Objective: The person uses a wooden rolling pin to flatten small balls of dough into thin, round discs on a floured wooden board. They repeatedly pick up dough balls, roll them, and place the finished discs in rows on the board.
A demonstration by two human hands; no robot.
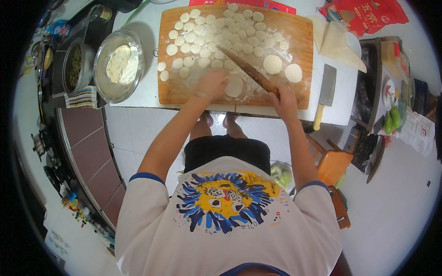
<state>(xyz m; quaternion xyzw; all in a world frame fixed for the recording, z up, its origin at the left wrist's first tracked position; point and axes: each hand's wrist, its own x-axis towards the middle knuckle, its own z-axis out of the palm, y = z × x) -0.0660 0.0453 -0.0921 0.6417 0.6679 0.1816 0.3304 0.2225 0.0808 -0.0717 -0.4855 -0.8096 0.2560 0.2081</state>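
Observation:
A long, tapered wooden rolling pin [249, 71] slants across the floured wooden board [184, 89]. My right hand [284, 102] is closed round its near end. Close by the near edge of the board lies a flattened dough wrapper [234, 87]. My left hand [213, 83] is at the left side of this wrapper, its fingers smeared by motion; whether they grip the edge I cannot tell. Two rolled dough rounds [272, 64] rest to the right of the pin. Many small dough discs [210, 37] cover the far part of the board.
Left of the board stands a clear bowl [98, 76] with a lump of dough [122, 64]. Beyond it is a pot [76, 69] of dark green filling. A cleaver [327, 87] with a yellow handle lies at right, below a folded cloth [338, 43] and a red bag [366, 16].

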